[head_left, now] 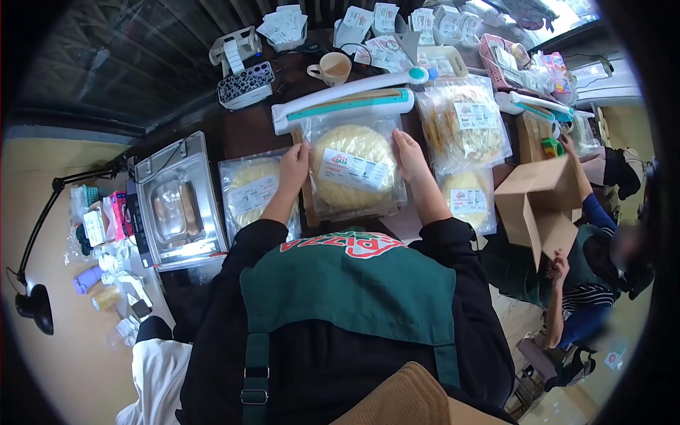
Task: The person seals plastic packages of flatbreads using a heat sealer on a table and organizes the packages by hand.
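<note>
Clear bag (354, 195) at center, on the bench (246, 131) just below the white-and-teal bar sealer (343, 106). The left hand (293, 168) and right hand (412, 157) pinch its upper side edges, one on each side. Hazards, by judgement: uneven tension between the hands could crease the film or skew its upper edge; fingers close to the sealer could be caught should its arm (347, 89) be lowered; a sideways slip could push the bag against the left bag (244, 205) or the lower right bag (464, 185). A bump to the sealer could jostle the mug (334, 70) just behind it.

Containers: the central bag encloses a pale, round, flat item beneath a printed label (354, 171); the left and lower right bags enclose similar rounds. The upper right bag (453, 142) shows browner, layered pieces. The mug's contents cannot be told. The pink basket (487, 55) bears papers, a tape roll and clear plastic. Reflections obscure what lies within the metal tray (206, 166) at left. At right, a co-worker's hands (559, 268) steady an open cardboard box (528, 177), its interior not visible enough to judge.
</note>
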Demonstrator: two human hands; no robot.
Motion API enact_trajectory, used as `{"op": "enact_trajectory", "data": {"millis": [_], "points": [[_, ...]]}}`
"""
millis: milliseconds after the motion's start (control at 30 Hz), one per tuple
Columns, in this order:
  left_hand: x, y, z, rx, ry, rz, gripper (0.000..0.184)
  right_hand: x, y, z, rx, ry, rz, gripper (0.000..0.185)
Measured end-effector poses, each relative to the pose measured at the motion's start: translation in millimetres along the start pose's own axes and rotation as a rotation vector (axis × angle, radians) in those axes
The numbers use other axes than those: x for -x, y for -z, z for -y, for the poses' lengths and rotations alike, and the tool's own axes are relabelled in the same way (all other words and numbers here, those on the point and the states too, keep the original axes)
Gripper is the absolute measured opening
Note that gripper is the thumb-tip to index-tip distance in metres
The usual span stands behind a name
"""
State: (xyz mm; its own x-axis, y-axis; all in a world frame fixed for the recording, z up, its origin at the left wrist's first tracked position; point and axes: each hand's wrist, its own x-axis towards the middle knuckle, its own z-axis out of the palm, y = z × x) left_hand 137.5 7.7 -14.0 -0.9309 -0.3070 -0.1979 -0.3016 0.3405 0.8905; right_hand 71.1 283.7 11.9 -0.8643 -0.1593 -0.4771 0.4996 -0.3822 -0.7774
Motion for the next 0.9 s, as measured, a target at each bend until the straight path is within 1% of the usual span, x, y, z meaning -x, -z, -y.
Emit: {"op": "enact_trajectory", "data": {"millis": [33,67,100,167,200,267,300,400,467,500,567,667,700,800,867,900], "points": [[-4,-3,1,-0.251,-0.172,-0.082,0.03,-10,6,-5,0.119,0.034,-0.056,0.025],[-15,-4,9,-0.506,-0.333,-0.095,0.026,-21,11,-12,0.187,0.05,-0.081,0.025],[-19,-6,5,-0.538,-0.366,-0.172,0.026,-32,16,-19,0.254,0.063,-0.108,0.026],[-21,-13,-8,-0.604,-0.429,-0.326,0.028,-53,24,-29,0.41,0.191,-0.089,0.028],[-26,-15,-11,-0.63,-0.372,-0.318,0.028,-59,23,-29,0.488,0.255,-0.079,0.029],[-36,-18,-16,-0.679,-0.254,-0.301,0.029,-68,24,-28,0.735,0.359,-0.145,0.032],[-42,-20,-11,-0.681,-0.231,-0.309,0.029,-69,22,-26,0.86,0.41,-0.178,0.035],[-61,-29,7,-0.664,-0.14,-0.337,0.031,-63,4,-8,1.252,0.46,-0.349,0.039],[-67,-35,13,-0.623,-0.054,-0.355,0.032,-72,3,-10,1.192,0.387,-0.356,0.04],[-67,-33,10,-0.608,-0.047,-0.339,0.033,-78,3,-12,1.163,0.349,-0.358,0.041],[-68,-30,3,-0.577,-0.033,-0.312,0.034,-88,5,-15,1.133,0.348,-0.354,0.041],[-71,-26,9,-0.585,-0.102,-0.293,0.034,-99,4,-13,1.099,0.352,-0.342,0.041],[-72,-26,9,-0.569,-0.063,-0.276,0.034,-101,5,-14,1.091,0.352,-0.337,0.041],[-77,-26,8,-0.488,0.022,-0.256,0.033,-106,5,-17,1.185,0.395,-0.406,0.037],[-77,-25,5,-0.401,0.042,-0.28,0.034,-88,-11,-4,1.135,0.523,-0.533,0.033],[-74,-25,3,-0.395,-0.058,-0.338,0.036,-78,-18,5,1.105,0.592,-0.598,0.031]]}}
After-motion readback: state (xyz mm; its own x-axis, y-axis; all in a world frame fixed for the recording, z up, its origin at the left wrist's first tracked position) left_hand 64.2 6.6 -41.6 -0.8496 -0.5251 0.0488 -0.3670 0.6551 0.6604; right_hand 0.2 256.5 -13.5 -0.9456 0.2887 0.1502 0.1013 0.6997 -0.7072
